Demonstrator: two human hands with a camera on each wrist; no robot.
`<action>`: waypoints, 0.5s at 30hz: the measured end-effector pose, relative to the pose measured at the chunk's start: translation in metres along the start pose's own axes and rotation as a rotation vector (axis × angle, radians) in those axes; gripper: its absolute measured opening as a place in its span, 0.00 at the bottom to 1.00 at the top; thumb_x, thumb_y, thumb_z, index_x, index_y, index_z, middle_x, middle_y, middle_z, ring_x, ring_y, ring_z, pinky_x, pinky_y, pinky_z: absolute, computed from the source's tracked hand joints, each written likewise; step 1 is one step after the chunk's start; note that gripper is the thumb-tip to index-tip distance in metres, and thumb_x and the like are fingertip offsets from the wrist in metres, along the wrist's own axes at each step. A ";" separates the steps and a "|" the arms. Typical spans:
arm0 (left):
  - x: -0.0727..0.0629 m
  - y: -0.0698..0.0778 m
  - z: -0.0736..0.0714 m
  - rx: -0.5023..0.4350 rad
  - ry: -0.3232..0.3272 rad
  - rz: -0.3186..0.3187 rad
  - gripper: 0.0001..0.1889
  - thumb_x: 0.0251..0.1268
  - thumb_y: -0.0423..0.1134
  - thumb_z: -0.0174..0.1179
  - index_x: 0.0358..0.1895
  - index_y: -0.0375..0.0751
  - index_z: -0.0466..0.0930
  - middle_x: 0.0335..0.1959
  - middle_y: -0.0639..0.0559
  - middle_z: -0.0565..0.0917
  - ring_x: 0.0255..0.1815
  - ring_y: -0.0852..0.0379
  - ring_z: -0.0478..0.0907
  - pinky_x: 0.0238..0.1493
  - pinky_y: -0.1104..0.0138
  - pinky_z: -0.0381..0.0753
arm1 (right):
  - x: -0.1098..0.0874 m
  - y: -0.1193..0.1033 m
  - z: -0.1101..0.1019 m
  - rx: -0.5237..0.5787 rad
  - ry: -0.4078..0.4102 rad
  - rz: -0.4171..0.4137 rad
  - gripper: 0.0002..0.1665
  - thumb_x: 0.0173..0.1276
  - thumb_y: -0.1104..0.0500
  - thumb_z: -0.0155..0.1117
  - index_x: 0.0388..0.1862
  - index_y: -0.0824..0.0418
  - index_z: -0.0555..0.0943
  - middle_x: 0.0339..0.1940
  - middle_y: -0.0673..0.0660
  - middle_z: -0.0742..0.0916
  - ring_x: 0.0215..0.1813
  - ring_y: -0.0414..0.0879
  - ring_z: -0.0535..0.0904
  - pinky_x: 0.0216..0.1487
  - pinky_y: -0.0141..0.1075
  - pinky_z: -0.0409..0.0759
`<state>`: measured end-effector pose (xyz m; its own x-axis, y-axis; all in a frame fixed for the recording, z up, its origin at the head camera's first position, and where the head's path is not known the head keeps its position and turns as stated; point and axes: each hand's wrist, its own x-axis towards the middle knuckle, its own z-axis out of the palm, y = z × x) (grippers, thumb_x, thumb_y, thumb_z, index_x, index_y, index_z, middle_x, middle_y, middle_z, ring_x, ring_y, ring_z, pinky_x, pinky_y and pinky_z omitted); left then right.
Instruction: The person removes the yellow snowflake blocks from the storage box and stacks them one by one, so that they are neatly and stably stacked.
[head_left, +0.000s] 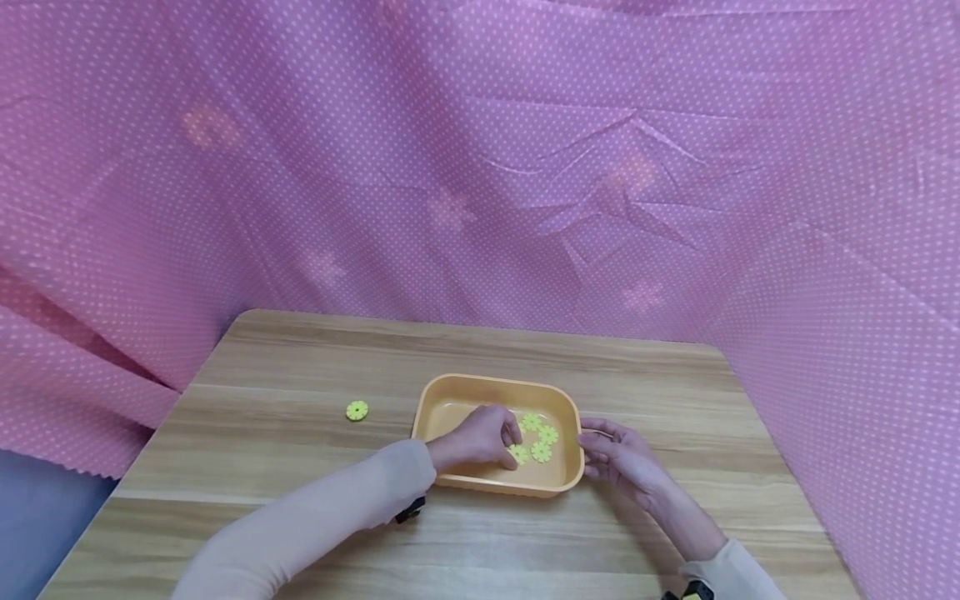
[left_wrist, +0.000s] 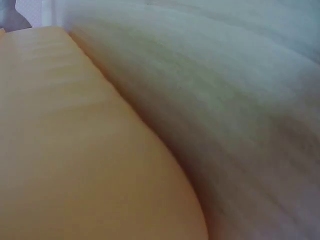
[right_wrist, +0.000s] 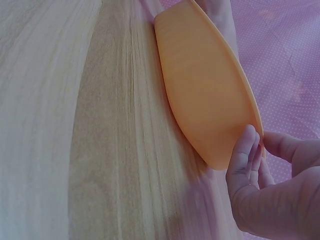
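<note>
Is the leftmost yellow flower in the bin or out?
Out. The head view shows this flower lying on the table, left of the bin and apart from it; other flowers lie inside.

Can read no text, label, brand, number or sign on the orange container (head_left: 487, 390), the yellow flower-shaped pieces (head_left: 541, 452), the wood-grain counter (head_left: 300, 358) or the pink dotted cloth (head_left: 450, 125). Cannot tell on the small black wrist device (head_left: 409, 510).
</note>
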<state>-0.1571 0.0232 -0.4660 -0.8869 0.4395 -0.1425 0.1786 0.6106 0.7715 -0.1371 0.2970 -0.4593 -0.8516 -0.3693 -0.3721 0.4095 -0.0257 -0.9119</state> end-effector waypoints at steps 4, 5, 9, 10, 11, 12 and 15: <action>-0.003 0.001 -0.006 -0.021 0.001 0.005 0.14 0.44 0.25 0.82 0.34 0.35 0.87 0.31 0.48 0.88 0.32 0.62 0.78 0.37 0.75 0.82 | 0.000 0.000 0.000 0.000 0.000 -0.001 0.28 0.78 0.64 0.61 0.72 0.70 0.68 0.39 0.47 0.91 0.36 0.37 0.88 0.43 0.30 0.91; -0.003 0.002 -0.007 -0.027 0.000 0.003 0.14 0.44 0.25 0.82 0.34 0.35 0.87 0.31 0.47 0.88 0.32 0.62 0.78 0.36 0.75 0.82 | 0.000 0.000 0.000 0.000 0.001 0.000 0.28 0.78 0.64 0.61 0.72 0.70 0.68 0.39 0.47 0.91 0.36 0.37 0.88 0.43 0.30 0.91; -0.004 0.003 -0.009 -0.040 -0.003 -0.005 0.13 0.45 0.23 0.80 0.34 0.34 0.87 0.31 0.45 0.89 0.30 0.63 0.79 0.34 0.77 0.81 | 0.000 0.000 0.001 -0.001 0.003 0.001 0.28 0.78 0.64 0.61 0.72 0.70 0.67 0.40 0.47 0.92 0.35 0.37 0.88 0.43 0.30 0.91; -0.005 0.003 -0.010 -0.045 -0.004 -0.008 0.12 0.46 0.23 0.80 0.34 0.34 0.88 0.31 0.45 0.90 0.30 0.63 0.79 0.34 0.77 0.82 | -0.001 0.000 0.001 -0.001 0.003 0.000 0.28 0.78 0.64 0.61 0.73 0.70 0.67 0.40 0.47 0.92 0.36 0.37 0.88 0.43 0.30 0.91; -0.005 0.004 -0.011 -0.050 -0.003 -0.009 0.12 0.46 0.23 0.80 0.34 0.33 0.88 0.31 0.45 0.90 0.30 0.63 0.80 0.33 0.77 0.82 | -0.001 0.000 0.001 0.000 0.003 -0.001 0.28 0.78 0.64 0.62 0.73 0.70 0.67 0.40 0.47 0.92 0.36 0.37 0.88 0.43 0.30 0.91; -0.006 0.004 -0.012 -0.062 -0.003 -0.012 0.11 0.47 0.23 0.79 0.34 0.33 0.88 0.31 0.44 0.90 0.29 0.63 0.80 0.33 0.77 0.83 | -0.001 -0.001 0.001 0.001 0.001 -0.002 0.28 0.78 0.64 0.62 0.73 0.70 0.67 0.40 0.47 0.92 0.36 0.37 0.88 0.44 0.30 0.91; -0.008 0.005 -0.016 -0.108 0.001 -0.023 0.09 0.49 0.22 0.77 0.34 0.30 0.88 0.31 0.42 0.91 0.29 0.63 0.82 0.31 0.75 0.86 | -0.001 -0.001 0.001 0.004 -0.001 -0.004 0.29 0.78 0.64 0.61 0.73 0.71 0.67 0.40 0.47 0.92 0.36 0.36 0.88 0.44 0.30 0.91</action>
<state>-0.1559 0.0123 -0.4514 -0.8906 0.4256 -0.1602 0.1116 0.5460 0.8303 -0.1360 0.2964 -0.4573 -0.8529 -0.3704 -0.3679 0.4072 -0.0311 -0.9128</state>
